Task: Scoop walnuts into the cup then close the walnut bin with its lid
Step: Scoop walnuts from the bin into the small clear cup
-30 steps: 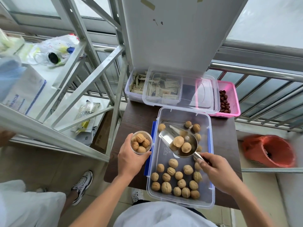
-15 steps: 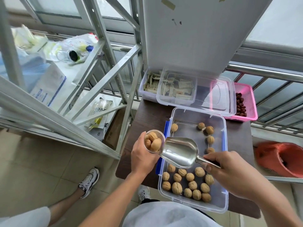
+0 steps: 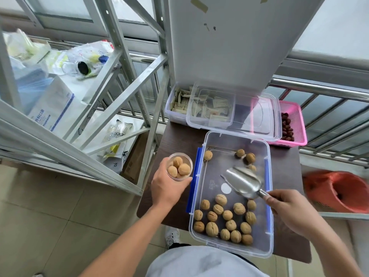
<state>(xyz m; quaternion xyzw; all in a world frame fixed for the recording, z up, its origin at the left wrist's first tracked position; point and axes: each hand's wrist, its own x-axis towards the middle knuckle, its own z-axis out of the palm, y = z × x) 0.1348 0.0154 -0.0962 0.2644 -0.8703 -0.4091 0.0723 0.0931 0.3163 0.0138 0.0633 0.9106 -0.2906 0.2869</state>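
A person's left hand grips a clear cup with walnuts showing at its mouth, held over the dark table at the 9 o'clock side of the open walnut bin. The right hand pinches the handle of a metal scoop above the bin, where loose walnuts cluster toward 6 o'clock. The clear lid lies at the bin's 12 o'clock.

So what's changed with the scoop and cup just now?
The scoop in the right hand carried two walnuts to the cup, tipped them in and swung back over the bin, empty. The left hand holds the cup as before; the lid stays off.
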